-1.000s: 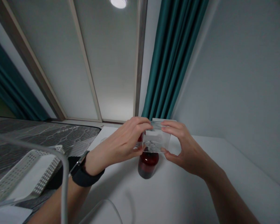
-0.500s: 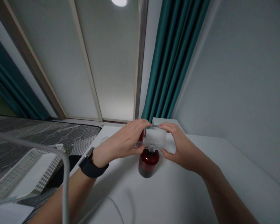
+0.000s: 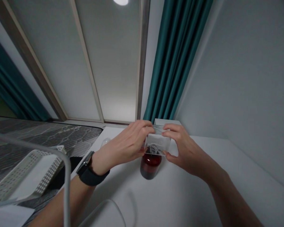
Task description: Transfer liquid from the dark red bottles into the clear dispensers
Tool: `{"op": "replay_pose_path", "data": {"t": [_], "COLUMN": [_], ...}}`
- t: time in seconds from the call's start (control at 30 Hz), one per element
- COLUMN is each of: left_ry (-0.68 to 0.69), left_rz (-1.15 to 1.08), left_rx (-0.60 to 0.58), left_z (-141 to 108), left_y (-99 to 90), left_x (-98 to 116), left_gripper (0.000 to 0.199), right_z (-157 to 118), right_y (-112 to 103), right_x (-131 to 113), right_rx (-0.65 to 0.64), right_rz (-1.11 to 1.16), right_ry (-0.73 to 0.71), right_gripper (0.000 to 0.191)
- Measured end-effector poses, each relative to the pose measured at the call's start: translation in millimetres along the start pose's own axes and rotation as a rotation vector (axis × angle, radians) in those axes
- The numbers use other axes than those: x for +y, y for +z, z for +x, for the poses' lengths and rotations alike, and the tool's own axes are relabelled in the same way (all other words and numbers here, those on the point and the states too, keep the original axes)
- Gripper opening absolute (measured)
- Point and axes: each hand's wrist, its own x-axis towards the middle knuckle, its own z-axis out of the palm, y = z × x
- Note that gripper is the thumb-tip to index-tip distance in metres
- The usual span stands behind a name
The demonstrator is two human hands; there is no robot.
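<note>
Holding a clear box over a white table before teal curtains

Left hand and right hand hold clear box over red bottle

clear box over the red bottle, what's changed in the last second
The clear box, held between the left hand and right hand, has moved down, and the neck of the red bottle now shows through it. Neither hand has let go. The bottle stands where it was on the table.
</note>
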Motion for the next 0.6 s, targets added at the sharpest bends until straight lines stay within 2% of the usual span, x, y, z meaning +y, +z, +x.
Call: {"op": "replay_pose_path", "data": {"t": [0.3,0.6], "left_ry": [0.014,0.012], "left_rz": [0.061,0.055], "left_rx": [-0.004,-0.006], "left_z": [0.4,0.1], "left_y": [-1.1,-1.9], "left_x": [2.7,3.2], "left_gripper": [0.048,0.046], "right_z": [1.3,-1.2], "right_y": [0.1,1.7], "right_x": [-2.6,-0.9], "right_rx": [0.026,0.017], "right_rz": [-0.060,-0.063], "right_ry": [-0.027,-0.024], "right_gripper": [0.052,0.053]}}
